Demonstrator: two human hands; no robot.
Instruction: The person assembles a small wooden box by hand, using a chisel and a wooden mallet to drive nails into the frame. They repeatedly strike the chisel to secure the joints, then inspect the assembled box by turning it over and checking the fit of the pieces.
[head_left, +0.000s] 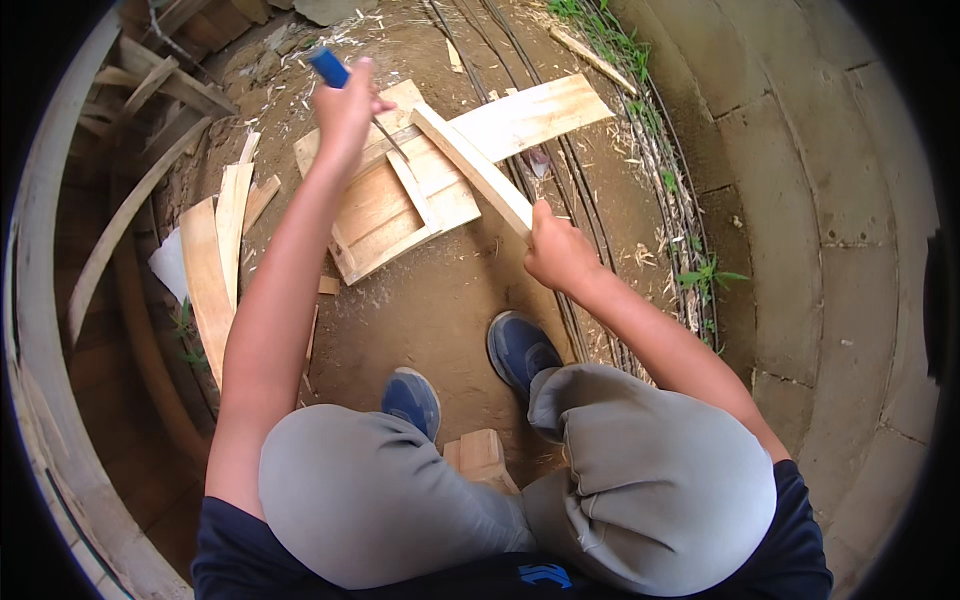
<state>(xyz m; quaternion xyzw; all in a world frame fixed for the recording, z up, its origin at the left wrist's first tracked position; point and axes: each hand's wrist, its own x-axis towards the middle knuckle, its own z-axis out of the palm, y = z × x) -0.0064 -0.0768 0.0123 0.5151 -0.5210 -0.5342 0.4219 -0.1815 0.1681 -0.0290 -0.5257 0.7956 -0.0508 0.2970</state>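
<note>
My left hand [345, 112] is closed around a tool with a blue handle [328, 68] and a thin, dark shaft. The shaft points down at a low wooden panel [375, 215] edged with strips, its tip near a short inner strip [412, 190]. In my right hand [560, 252] is the near end of a long wooden stick [470, 165]. That stick slants away to the left, its far end over the panel. Behind it a wide, pale board [535, 115] lies across the ground, reaching to the right.
Loose slats [207, 270] lean at the left, beside curved timber [130, 210]. Dark cables [575, 180] run along the dirt, with shavings and weeds [708, 278] along a paved strip [775, 180]. A wood block [482, 455] lies between my knees, near my shoes [525, 350].
</note>
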